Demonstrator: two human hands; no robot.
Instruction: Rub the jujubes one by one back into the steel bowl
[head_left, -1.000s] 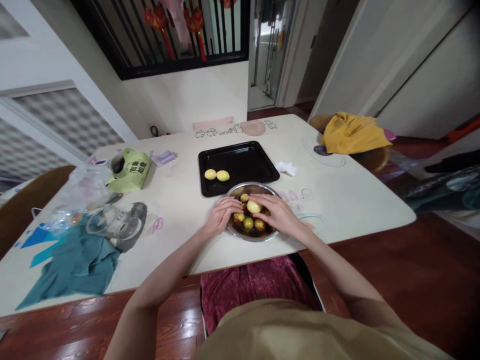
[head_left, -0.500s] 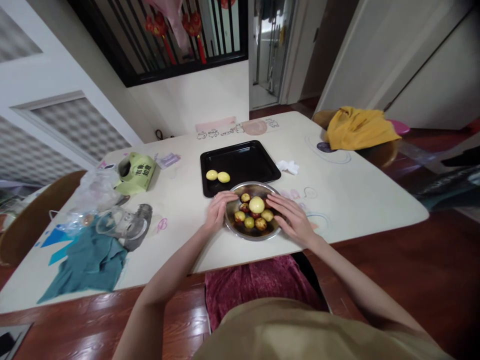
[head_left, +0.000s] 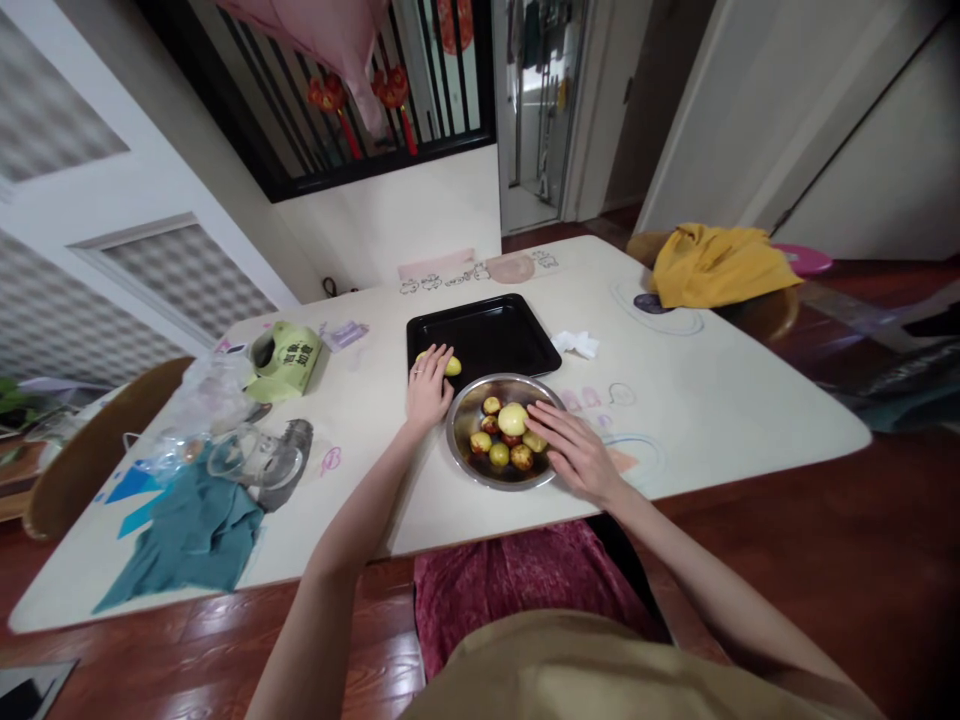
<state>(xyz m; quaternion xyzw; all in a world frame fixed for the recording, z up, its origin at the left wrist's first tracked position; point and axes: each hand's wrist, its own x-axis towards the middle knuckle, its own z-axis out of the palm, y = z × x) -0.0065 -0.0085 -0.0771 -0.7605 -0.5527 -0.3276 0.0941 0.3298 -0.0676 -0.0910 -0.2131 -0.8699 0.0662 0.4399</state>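
A steel bowl (head_left: 466, 462) near the table's front edge holds several small yellow-green fruits with brown patches and one larger pale yellow fruit (head_left: 513, 419). My right hand (head_left: 581, 452) reaches over the bowl's right rim, fingers stretched out, their tips at the larger fruit. Behind the bowl lies a black baking tray (head_left: 495, 335). Over its front left corner is my left hand (head_left: 430, 388), fingers extended and resting on the yellow fruits there. One yellow fruit (head_left: 453, 367) shows beside the fingers; the other is mostly covered.
A crumpled white tissue (head_left: 576, 344) lies right of the tray. On the left are a green paper bag (head_left: 289, 360), a clear plastic jug (head_left: 244, 455), plastic bags (head_left: 206, 395) and a teal cloth (head_left: 191, 535). A yellow cloth (head_left: 712, 265) hangs over a chair at the right.
My left hand has left the bowl's rim and moved up and left onto the fruits in the tray. My right hand's fingers have shifted slightly inward over the bowl.
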